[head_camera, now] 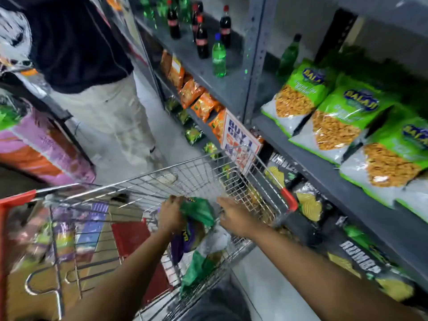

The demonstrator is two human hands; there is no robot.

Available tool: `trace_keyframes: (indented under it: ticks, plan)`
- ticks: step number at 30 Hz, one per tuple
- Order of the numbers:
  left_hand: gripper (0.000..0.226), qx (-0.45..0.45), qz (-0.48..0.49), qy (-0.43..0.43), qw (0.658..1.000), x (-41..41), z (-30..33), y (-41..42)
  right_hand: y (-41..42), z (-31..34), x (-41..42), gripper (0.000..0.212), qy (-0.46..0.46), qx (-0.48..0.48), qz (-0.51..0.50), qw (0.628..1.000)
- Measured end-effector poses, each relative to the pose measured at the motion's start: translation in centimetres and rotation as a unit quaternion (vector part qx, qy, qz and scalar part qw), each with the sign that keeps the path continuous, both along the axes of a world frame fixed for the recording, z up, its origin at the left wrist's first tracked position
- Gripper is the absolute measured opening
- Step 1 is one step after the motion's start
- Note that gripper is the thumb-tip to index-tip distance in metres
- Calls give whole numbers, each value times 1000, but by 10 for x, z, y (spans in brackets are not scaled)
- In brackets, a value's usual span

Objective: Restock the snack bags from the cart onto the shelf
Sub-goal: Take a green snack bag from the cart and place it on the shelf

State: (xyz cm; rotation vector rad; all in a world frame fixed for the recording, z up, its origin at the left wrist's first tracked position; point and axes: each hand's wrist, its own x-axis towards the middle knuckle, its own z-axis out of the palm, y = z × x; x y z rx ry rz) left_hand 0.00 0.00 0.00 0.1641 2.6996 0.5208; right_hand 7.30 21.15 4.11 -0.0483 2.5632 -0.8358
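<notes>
Bags (196, 230) lie in a heap at the near end of the wire cart (208, 167), green ones and a purple one, down below the rim. The left hand (171, 216) has its fingers closed on the top of a green bag and looks to be lifting it. The right hand (236, 218) is just beside that bag with its fingers spread out flat, holding nothing that I can see. I think this is the picking-up step. To do it well, hold the bag by its top seal and don't squeeze the puffy middle, or the snacks inside may break. Lift it straight up so it clears the wire rim, then swing it to the right. The shelf (324, 167) is close on that side, with green bags (347, 117) lined up on it already. There looks to be some bare shelf in front of them. The cart's red corner (290, 200) sits near the shelf edge, so room is tight there. A sale sign (240, 140) hangs by the cart's far end. Someone else stands in the aisle beyond the cart.
</notes>
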Motion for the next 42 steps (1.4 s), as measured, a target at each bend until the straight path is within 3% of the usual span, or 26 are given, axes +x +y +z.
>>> trace_keyframes:
  ticks: [2, 4, 8, 11, 14, 16, 18, 20, 21, 22, 23, 25, 27, 31, 33, 35, 39, 42]
  plan:
    - [65, -124, -82, 2, 989, -13, -9, -6, -14, -17, -7, 77, -3, 18, 41, 999]
    - [65, -160, -136, 7, 978, -25, -12, -9, -29, -31, -7, 77, -20, 65, 70, 995]
    - [39, -142, -175, 37, 974, -48, -24, -6, -52, -55, -16, 63, -15, 147, 79, 986]
    - [34, -78, -176, 23, 981, -53, -28, 0, -51, -57, -23, 32, 3, 203, 63, 977]
    - [34, -58, -188, 91, 976, -56, -26, 3, -37, -40, -35, 20, 38, 193, 34, 980]
    - [33, 28, -136, 150, 979, -63, -17, 2, -27, -19, -47, 18, 70, 160, 9, 985]
    - [48, 198, -37, 183, 962, -64, 3, 3, -21, 13, -57, 18, 110, 134, 0, 985]
    - [83, 390, 84, 98, 912, -64, 27, 3, -15, 53, -61, 18, 167, 109, -11, 980]
    - [87, 485, 138, 25, 863, -62, 39, 4, -11, 76, -61, 19, 190, 92, -19, 977]
    - [75, 527, 162, -35, 833, -61, 49, 5, -5, 101, -60, 21, 210, 73, -29, 975]
    - [57, 555, 164, -88, 811, -60, 60, 5, 2, 126, -59, 23, 229, 55, -40, 971]
    - [34, 521, 89, -162, 833, -58, 90, 15, 19, 182, -54, 27, 274, 17, -76, 959]
    - [29, 514, -5, -194, 836, -58, 120, 31, 40, 244, -44, 27, 349, -48, -119, 928]
    - [82, 558, -133, -135, 808, -56, 214, 90, 78, 358, -13, 11, 474, -210, -156, 841]
    - [88, 580, -181, -87, 789, -45, 266, 125, 96, 398, 8, 20, 519, -272, -171, 792]
    - [95, 612, -206, -63, 761, -30, 308, 161, 115, 418, 36, 44, 539, -303, -194, 762]
    - [94, 653, -270, -54, 706, 14, 380, 240, 150, 412, 121, 95, 507, -231, -295, 776]
    - [79, 663, -328, -63, 670, 53, 420, 301, 174, 407, 177, 95, 518, -165, -351, 762]
